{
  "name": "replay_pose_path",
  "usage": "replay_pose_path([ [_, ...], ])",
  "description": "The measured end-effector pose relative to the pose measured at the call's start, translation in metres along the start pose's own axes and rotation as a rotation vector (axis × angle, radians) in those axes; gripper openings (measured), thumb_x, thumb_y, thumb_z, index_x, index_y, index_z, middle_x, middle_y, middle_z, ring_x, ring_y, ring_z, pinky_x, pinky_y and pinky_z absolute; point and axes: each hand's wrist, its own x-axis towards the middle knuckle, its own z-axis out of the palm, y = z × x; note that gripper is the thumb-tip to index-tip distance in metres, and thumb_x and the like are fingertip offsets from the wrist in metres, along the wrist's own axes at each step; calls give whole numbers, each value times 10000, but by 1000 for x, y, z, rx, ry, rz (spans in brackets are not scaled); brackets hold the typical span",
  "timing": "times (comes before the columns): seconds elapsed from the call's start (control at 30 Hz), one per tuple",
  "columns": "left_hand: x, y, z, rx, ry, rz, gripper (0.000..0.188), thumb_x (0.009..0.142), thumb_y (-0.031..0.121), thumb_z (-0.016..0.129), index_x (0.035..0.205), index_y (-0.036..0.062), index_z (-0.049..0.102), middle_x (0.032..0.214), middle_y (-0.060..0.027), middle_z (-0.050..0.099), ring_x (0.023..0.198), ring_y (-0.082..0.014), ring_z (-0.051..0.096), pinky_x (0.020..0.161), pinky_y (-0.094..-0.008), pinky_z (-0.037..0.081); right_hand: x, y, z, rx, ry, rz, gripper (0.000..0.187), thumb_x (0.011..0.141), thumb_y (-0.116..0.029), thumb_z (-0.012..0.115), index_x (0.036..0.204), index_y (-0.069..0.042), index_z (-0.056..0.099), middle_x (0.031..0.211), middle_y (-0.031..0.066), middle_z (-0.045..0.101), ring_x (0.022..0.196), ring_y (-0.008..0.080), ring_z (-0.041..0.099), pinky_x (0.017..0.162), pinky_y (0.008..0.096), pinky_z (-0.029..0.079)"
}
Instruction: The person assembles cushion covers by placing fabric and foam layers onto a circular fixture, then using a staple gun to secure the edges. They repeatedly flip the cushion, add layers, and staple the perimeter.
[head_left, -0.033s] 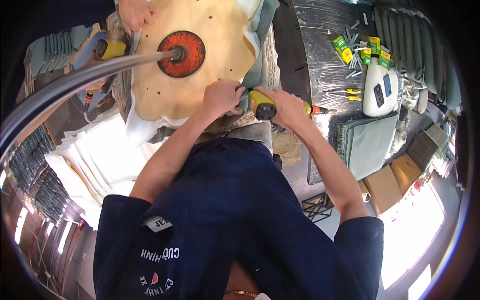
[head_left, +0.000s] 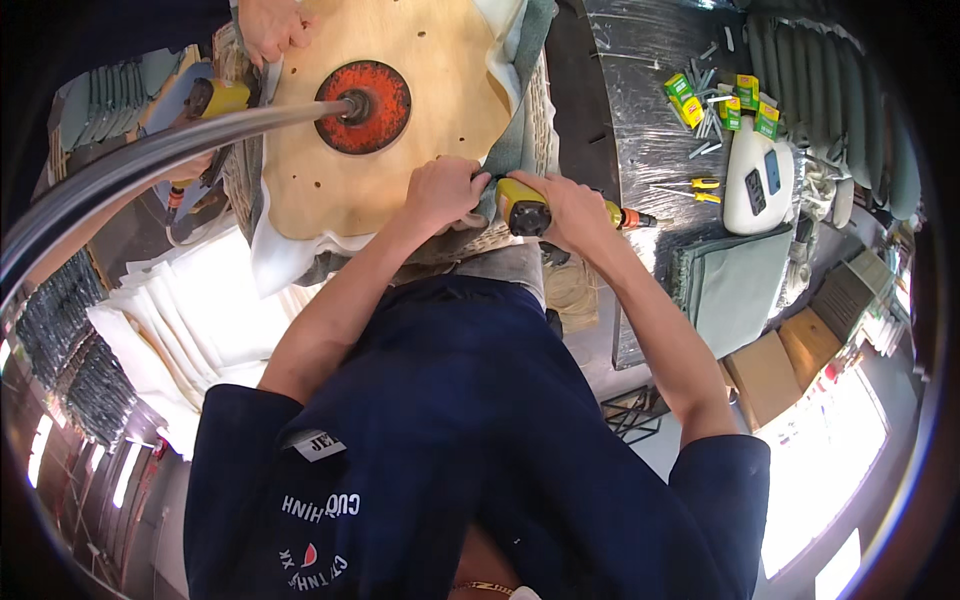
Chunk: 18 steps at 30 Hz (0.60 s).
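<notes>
A pale plywood panel [head_left: 445, 80] lies at the top middle, pressed by a red round disc [head_left: 390, 112] on a metal shaft. White padding [head_left: 275, 262] and grey fabric [head_left: 517, 140] stick out round the panel's edge. My left hand [head_left: 442, 195] is closed at the near right corner, pinching the fabric edge. Beside it, my right hand [head_left: 578, 212] grips a yellow staple gun [head_left: 525, 212], its nose close to the left fingertips. The nose itself is mostly hidden.
A co-worker's hand [head_left: 270, 28] rests on the panel's far left; a second yellow staple gun [head_left: 222, 97] is beside it. On the plastic-covered table [head_left: 640, 90] are staple boxes [head_left: 683, 100], screwdrivers [head_left: 706, 184], a white case [head_left: 745, 200] and folded grey fabric [head_left: 735, 285].
</notes>
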Motion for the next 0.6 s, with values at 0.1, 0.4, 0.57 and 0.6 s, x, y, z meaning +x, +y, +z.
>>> replay_pose_path([
  [0.1,5,9,-11,89,-64,-8,319,964,374,634,937,82,761,922,-160,741,906,-359,726,765,-484,563,5,12,-8,-39,-1,-55,694,797,-186,772,1443,-289,540,1128,120,679,1063,368,684,858,492,559],
  [0.4,-1,6,6,119,317,156,313,973,326,601,897,60,747,887,-103,715,891,-356,666,772,-521,521,5,27,-44,-190,-88,-168,884,702,-71,810,1491,-311,491,1124,111,662,1033,376,695,861,484,573],
  [0.57,-3,11,16,51,287,14,304,977,299,583,906,60,756,902,-128,731,919,-373,668,802,-529,524,26,24,-52,-268,-111,-238,896,674,-94,834,1483,-304,511,1125,99,665,1027,356,702,845,479,577],
  [0.6,-2,12,18,42,278,-5,303,977,295,579,912,60,759,902,-135,733,917,-377,669,802,-525,528,32,25,-54,-291,-110,-257,889,676,-101,835,1480,-304,515,1120,95,666,1020,351,703,839,478,577],
])
